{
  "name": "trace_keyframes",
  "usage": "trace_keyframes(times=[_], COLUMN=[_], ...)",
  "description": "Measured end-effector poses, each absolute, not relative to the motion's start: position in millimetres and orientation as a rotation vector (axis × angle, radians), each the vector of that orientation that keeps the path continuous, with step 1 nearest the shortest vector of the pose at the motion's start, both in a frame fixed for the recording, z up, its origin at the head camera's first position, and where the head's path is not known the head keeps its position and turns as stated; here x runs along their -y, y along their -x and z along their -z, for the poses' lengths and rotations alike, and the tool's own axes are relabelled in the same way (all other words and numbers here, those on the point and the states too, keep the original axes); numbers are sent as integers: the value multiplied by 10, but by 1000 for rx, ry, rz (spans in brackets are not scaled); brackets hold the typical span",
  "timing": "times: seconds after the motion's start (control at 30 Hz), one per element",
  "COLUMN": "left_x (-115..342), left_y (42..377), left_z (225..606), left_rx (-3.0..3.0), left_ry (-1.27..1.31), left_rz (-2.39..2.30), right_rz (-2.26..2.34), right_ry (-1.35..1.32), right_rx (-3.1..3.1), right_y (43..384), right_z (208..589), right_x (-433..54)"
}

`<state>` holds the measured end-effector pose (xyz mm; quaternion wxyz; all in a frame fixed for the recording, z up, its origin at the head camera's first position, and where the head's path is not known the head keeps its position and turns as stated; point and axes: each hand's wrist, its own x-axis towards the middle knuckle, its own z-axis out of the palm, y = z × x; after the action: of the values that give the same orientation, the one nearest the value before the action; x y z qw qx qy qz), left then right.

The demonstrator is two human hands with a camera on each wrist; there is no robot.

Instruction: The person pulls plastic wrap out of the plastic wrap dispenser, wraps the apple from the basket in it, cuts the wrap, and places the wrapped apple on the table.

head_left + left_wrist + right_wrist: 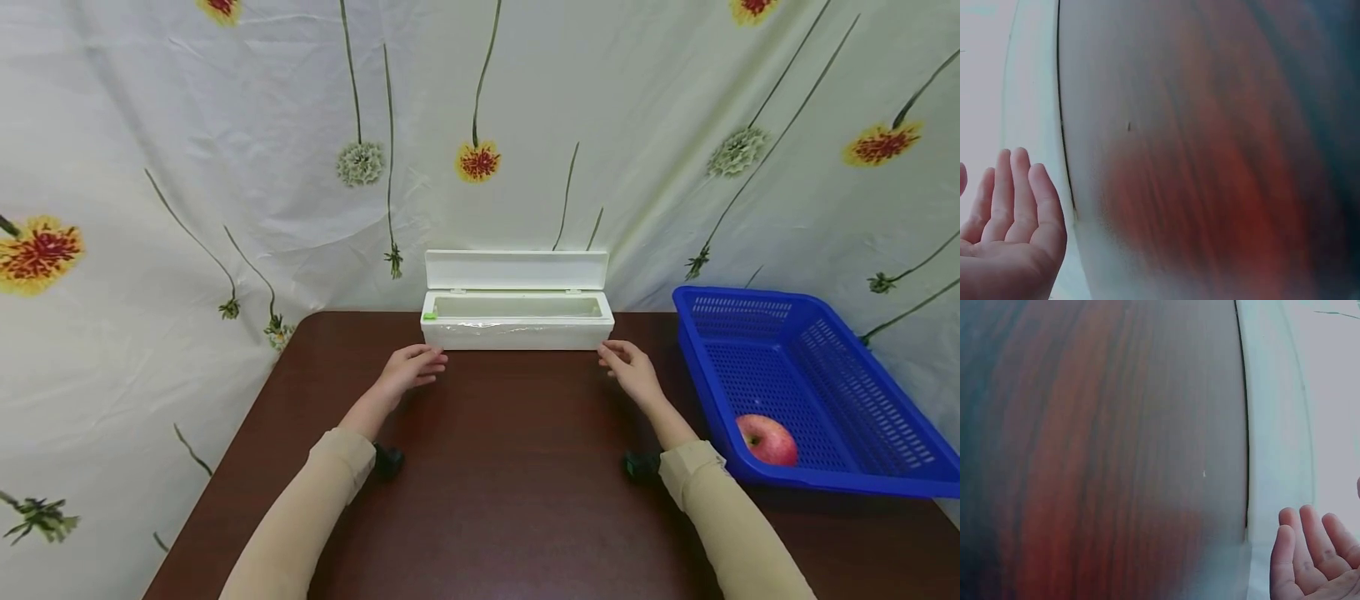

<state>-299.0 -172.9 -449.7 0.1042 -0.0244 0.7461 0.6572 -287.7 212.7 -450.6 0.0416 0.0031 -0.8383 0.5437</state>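
A long white box [517,337] stands at the table's far edge in the head view, its hinged lid [517,270] raised against the cloth behind. Clear film clings along its front, and a small green piece [430,317] sits at its left front corner. My left hand [408,369] is by the box's left front corner, fingers extended and loosely bent, holding nothing. By the right front corner, my right hand [632,372] has its fingertips close to the box, also with nothing in it. Both wrist views show the fingers slightly spread beside the box's pale front.
To the right, a blue plastic basket [813,477] stands on the dark brown table [517,500]. A red apple [767,440] lies in its near left corner. Behind the table hangs a white flowered cloth [285,125].
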Motion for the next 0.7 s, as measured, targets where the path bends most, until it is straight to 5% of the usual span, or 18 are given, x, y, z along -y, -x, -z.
trace_keyframes(times=[0.7], left_x=[1716], left_y=[3156], left_z=[4402], left_rx=[-2171], left_ry=[161], left_rz=[-2141], right_rz=[-1815], right_ry=[183], right_rx=[2338], right_y=[3126], right_z=[4419], right_x=[-2100])
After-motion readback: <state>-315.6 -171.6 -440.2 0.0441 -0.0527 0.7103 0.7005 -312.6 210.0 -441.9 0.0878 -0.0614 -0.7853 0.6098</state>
